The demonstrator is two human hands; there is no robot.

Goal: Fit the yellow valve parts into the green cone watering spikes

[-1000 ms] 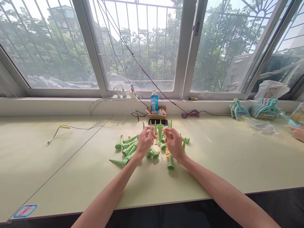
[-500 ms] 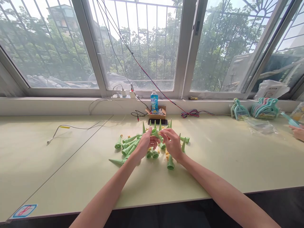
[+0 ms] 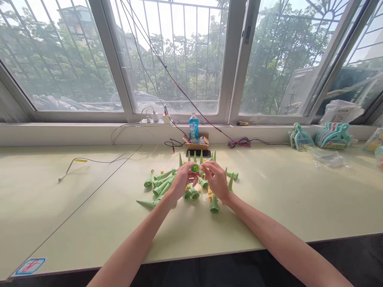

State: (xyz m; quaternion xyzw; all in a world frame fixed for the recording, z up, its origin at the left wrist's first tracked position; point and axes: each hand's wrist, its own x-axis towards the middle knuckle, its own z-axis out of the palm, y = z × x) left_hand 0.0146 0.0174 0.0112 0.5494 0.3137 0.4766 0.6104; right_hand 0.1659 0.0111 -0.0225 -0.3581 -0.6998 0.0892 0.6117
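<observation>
A heap of green plastic cones (image 3: 163, 184) and small yellow pieces (image 3: 210, 194) lies on the pale table (image 3: 89, 223) in front of me. My left hand (image 3: 181, 184) is closed on one green cone (image 3: 195, 168), its open round end turned toward me. My right hand (image 3: 218, 180) is pinched just right of that cone's mouth, fingers pressed together on something too small to make out. Several cones stand upright (image 3: 200, 158) behind my hands. One cone (image 3: 214, 204) lies near my right wrist.
A blue drink bottle (image 3: 194, 127), a small cardboard box (image 3: 198, 144) and a phone (image 3: 197, 153) sit behind the heap. Cables (image 3: 98, 160) and a power strip (image 3: 155, 118) run along the sill. Teal plastic items (image 3: 332, 136) and clear bags (image 3: 327, 158) lie far right.
The cone in my left hand has tipped from upright to lying with its mouth toward me. Both hands have drawn together around it. The other person's hand at the far right has withdrawn.
</observation>
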